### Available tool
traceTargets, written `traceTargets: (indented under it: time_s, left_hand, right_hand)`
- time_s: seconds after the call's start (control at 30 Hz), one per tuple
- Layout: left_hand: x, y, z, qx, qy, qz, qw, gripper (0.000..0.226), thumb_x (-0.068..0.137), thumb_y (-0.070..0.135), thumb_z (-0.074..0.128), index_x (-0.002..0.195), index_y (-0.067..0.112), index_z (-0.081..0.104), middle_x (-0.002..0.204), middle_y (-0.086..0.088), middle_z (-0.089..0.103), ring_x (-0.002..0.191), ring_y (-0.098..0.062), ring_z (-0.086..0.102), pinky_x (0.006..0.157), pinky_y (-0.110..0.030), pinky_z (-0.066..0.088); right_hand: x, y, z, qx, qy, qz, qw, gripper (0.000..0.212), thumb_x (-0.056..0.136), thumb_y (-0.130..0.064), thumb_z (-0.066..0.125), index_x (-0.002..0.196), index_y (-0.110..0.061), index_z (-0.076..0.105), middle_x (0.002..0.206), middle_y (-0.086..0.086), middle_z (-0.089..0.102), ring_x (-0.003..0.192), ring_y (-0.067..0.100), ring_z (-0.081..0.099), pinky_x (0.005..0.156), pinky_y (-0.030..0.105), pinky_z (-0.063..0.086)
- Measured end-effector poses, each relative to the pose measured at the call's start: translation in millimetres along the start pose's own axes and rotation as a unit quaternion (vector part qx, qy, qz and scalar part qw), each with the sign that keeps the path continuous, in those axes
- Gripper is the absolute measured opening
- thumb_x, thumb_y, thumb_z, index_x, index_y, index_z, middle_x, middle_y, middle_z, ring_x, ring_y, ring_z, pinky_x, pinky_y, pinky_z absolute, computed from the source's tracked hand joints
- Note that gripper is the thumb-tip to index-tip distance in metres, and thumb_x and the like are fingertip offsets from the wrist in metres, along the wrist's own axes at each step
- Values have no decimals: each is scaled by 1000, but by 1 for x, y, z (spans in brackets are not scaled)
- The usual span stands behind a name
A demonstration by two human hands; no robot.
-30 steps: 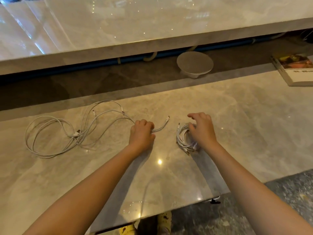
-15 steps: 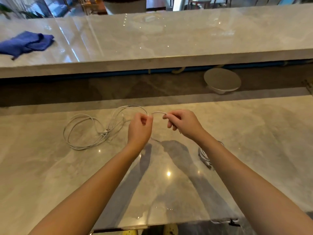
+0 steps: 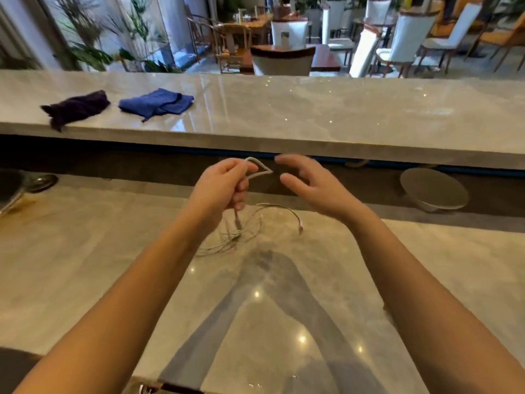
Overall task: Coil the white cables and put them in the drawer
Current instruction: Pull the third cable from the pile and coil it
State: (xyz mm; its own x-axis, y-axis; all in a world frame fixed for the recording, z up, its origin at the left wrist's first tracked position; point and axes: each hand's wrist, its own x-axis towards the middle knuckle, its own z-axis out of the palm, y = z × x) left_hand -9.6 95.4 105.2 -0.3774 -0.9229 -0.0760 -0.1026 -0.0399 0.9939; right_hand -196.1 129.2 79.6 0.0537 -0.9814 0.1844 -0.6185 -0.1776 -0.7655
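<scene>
Holding one end of the white cable (image 3: 257,168) bent into a small loop, the left hand (image 3: 220,185) has its grip clamped on the cable, raised above the table (image 3: 85,265). From that fist the cable hangs down to a loose tangle lying on the marble near the table's far edge, and one plug end curves out to the right of the tangle. Motion blur smears the strands, so how many loops lie there cannot be told.

The right hand (image 3: 309,184) hovers just beside the loop with fingers spread apart, touching nothing.

In this head view the near stretch of the table, under both forearms, lies bare apart from arm shadows and light glints, with wide room on either side. Beyond the far edge runs a dark sunken strip; a round white dish (image 3: 433,192) sits in it well to the right. Above that, a raised counter (image 3: 312,118) crosses the whole width, carrying a blue cloth (image 3: 156,103) and a dark cloth (image 3: 76,108) at its left part. No drawer is seen.
</scene>
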Motion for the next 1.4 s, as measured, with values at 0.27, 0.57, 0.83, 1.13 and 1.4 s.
traceTargets:
  time_s: [0.27,0.57,0.83,1.13,1.4]
  left_hand:
    - [6,60,-54,-195,-130,49,971,36,100,33,32,97,10,60,44,8,31,33,-3,24,34,-14,19]
    - [14,80,-72,-348,-150,143,914,34,93,20,40,120,3,53,55,7,40,45,-4,28,42,-16,23]
    - [30,64,-58,44,-8,270,962,23,100,20,39,117,21,55,69,-1,65,63,-11,63,65,-25,53]
    - [32,41,-59,30,-199,74,977,41,101,34,28,77,13,54,47,7,35,41,-8,29,43,-19,28]
    - [35,37,-65,-448,-445,-33,775,28,100,18,35,99,-2,54,58,-2,39,50,-9,28,48,-23,25]
  right_hand:
    - [47,-37,32,154,-11,-73,985,26,98,-23,42,86,-13,63,70,-1,59,64,7,59,68,15,48]
    - [24,25,52,135,47,45,989,25,96,-25,47,82,-13,64,78,2,62,76,11,59,79,27,46]
    - [34,-62,43,-85,75,-175,978,16,92,-24,55,95,-16,68,75,-8,60,61,1,49,61,20,43]
    - [56,-86,-7,-153,190,-199,949,26,81,-35,67,87,-10,66,75,-3,60,64,9,52,59,21,44]
    - [36,-26,0,184,83,-12,979,38,98,-30,40,80,-5,63,55,1,44,44,7,39,45,18,33]
